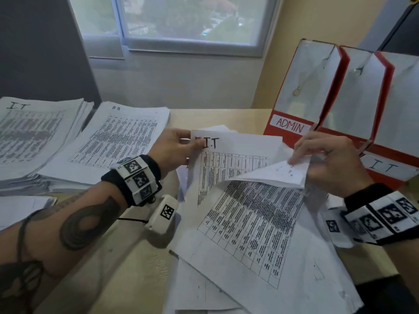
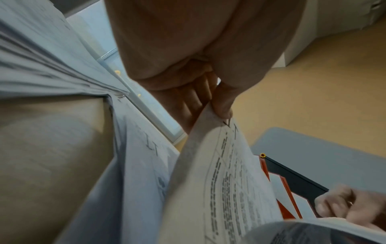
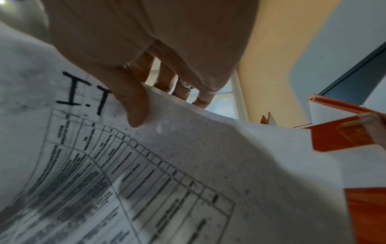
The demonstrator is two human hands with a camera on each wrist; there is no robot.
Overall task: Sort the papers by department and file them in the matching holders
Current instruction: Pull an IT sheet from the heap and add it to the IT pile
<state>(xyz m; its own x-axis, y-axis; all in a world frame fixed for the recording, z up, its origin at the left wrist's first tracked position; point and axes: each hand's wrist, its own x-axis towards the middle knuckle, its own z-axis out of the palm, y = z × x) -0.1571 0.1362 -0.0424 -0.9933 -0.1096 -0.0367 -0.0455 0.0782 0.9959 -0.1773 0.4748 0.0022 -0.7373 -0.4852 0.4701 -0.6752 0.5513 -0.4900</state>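
Both hands (image 1: 174,147) (image 1: 326,162) pinch I.T sheet (image 1: 235,159) (apparently one).

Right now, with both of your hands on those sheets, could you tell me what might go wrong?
1. The left hand pinches the I.T sheet at one corner while the right hand folds back another sheet above it; pulling apart could crease or tear one.
2. The loose pile overhangs the desk's near edge and could slide off.
3. The IT stack and the neighbouring stack overlap, so the sheet could land on the wrong one.
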